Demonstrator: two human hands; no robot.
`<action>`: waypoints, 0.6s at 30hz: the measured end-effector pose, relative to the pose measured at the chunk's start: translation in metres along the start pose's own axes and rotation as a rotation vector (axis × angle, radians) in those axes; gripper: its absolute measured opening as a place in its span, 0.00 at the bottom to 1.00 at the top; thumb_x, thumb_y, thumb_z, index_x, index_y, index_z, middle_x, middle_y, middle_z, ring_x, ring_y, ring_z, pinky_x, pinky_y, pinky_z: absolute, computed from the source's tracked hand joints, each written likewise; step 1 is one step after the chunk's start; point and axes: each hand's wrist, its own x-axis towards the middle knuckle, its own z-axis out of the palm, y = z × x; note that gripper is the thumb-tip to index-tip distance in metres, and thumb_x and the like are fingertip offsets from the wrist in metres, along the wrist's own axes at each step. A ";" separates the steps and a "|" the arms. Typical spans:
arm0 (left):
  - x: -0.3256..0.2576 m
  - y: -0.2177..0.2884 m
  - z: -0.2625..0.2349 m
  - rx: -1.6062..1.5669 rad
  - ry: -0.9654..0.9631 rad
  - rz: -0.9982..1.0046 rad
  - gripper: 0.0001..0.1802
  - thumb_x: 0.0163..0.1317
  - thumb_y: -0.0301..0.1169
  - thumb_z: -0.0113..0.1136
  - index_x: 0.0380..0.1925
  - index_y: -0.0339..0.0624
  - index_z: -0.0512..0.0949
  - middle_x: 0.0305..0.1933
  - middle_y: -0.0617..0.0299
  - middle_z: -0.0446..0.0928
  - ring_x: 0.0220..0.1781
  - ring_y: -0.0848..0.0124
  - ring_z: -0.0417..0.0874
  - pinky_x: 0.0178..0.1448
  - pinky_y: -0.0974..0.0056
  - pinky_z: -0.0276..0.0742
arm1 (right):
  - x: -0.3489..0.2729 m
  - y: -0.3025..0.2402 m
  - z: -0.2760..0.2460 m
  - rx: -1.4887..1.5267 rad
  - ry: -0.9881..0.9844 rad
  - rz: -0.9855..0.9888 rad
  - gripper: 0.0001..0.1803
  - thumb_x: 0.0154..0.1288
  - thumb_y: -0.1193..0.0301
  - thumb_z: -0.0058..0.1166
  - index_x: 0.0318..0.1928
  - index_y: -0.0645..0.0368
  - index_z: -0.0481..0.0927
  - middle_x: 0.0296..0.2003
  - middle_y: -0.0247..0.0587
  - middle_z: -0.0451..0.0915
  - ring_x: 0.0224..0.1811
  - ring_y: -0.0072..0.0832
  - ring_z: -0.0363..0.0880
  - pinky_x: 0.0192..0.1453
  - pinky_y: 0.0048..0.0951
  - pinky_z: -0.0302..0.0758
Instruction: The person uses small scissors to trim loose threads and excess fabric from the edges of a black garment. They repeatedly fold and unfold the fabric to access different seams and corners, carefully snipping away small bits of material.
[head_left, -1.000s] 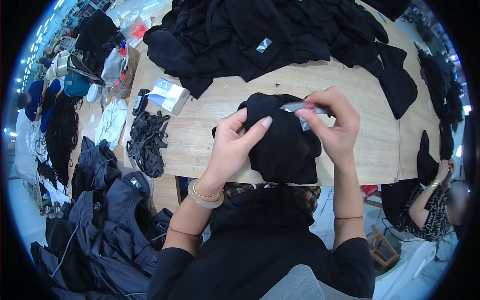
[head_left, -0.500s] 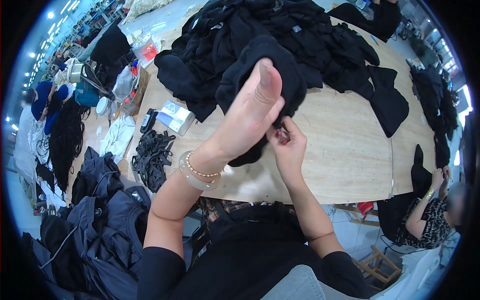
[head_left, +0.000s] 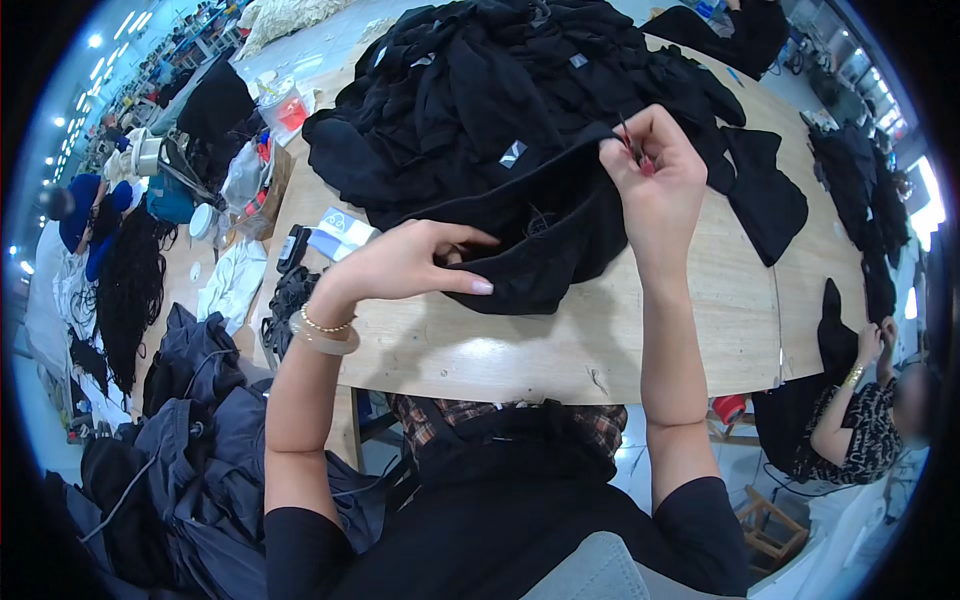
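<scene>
A black garment point(head_left: 535, 288) is held above the near side of the table, its wide opening spread between my two hands. My left hand point(head_left: 405, 262) grips the left part of the rim, thumb outside and the other fingers reaching into the opening. Up at the right end of the rim, my right hand point(head_left: 662, 185) pinches the cloth. Tucked in that same hand is a small red tool point(head_left: 646, 166) with a thin dark tip, which looks like thread snips. Behind them lies a large pile of black garments point(head_left: 450, 110), some with small pale labels.
On the table's left are a blue-and-white box point(head_left: 338, 235), dark fabric strips point(head_left: 285, 305) and a white cloth point(head_left: 232, 285). Dark grey garments point(head_left: 200, 450) are heaped at my lower left. At the right, another person point(head_left: 850, 430) handles black cloth. A wooden stool point(head_left: 770, 525) stands lower right.
My hands have moved apart, left hand down and left, right hand up and right. The black garment, earlier bunched around my left hand, now has its opening stretched between them.
</scene>
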 end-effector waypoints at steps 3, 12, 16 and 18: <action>0.004 -0.006 0.023 -0.147 0.060 0.185 0.38 0.58 0.44 0.73 0.63 0.35 0.73 0.41 0.57 0.83 0.38 0.76 0.79 0.44 0.68 0.75 | 0.012 -0.006 0.015 0.020 0.022 -0.022 0.07 0.56 0.81 0.59 0.28 0.66 0.73 0.20 0.30 0.73 0.24 0.14 0.69 0.30 0.19 0.66; 0.014 0.020 0.066 -0.787 0.013 0.196 0.24 0.62 0.27 0.69 0.56 0.33 0.74 0.43 0.68 0.80 0.44 0.83 0.78 0.47 0.76 0.75 | 0.014 0.031 0.048 0.021 -0.065 0.085 0.08 0.53 0.78 0.62 0.27 0.66 0.75 0.16 0.36 0.72 0.20 0.18 0.68 0.28 0.24 0.67; 0.012 0.022 0.081 -0.885 0.182 0.016 0.14 0.61 0.27 0.70 0.44 0.31 0.80 0.38 0.66 0.83 0.40 0.82 0.81 0.47 0.73 0.80 | 0.006 0.064 0.060 -0.047 -0.272 0.249 0.09 0.53 0.73 0.62 0.30 0.65 0.77 0.18 0.41 0.75 0.21 0.25 0.74 0.31 0.29 0.70; 0.011 0.014 0.086 -0.905 0.233 -0.006 0.14 0.62 0.26 0.69 0.45 0.32 0.80 0.41 0.64 0.84 0.43 0.80 0.82 0.51 0.71 0.79 | -0.005 0.077 0.058 -0.009 -0.366 0.297 0.13 0.56 0.68 0.65 0.33 0.65 0.78 0.21 0.36 0.75 0.26 0.21 0.73 0.34 0.27 0.70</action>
